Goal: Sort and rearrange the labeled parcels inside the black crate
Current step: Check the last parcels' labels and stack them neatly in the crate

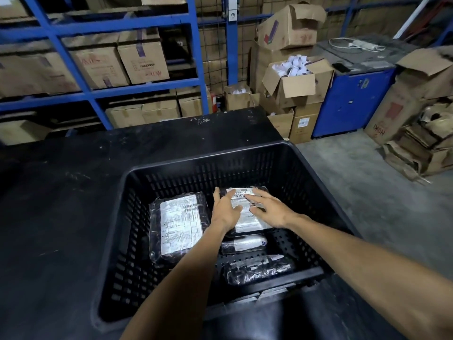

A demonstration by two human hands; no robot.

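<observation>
A black slotted crate (245, 155) stands on a black table. Inside lie several black-wrapped parcels with white labels. A large parcel (180, 227) lies flat on the crate's left side. At the back right lies a second parcel (247, 220); my left hand (224, 209) rests on its left edge and my right hand (267, 208) lies flat on its label, fingers spread. Below it sits a small rolled parcel (242, 244), and nearest me a long narrow parcel (257, 267). Neither hand closes around anything.
The black table (73, 192) stretches left and behind the crate. Blue shelving (73, 28) with cardboard boxes stands behind it. On the right are open cartons (296, 82), a blue cabinet (353, 101) and flattened cardboard (416, 153) on the concrete floor.
</observation>
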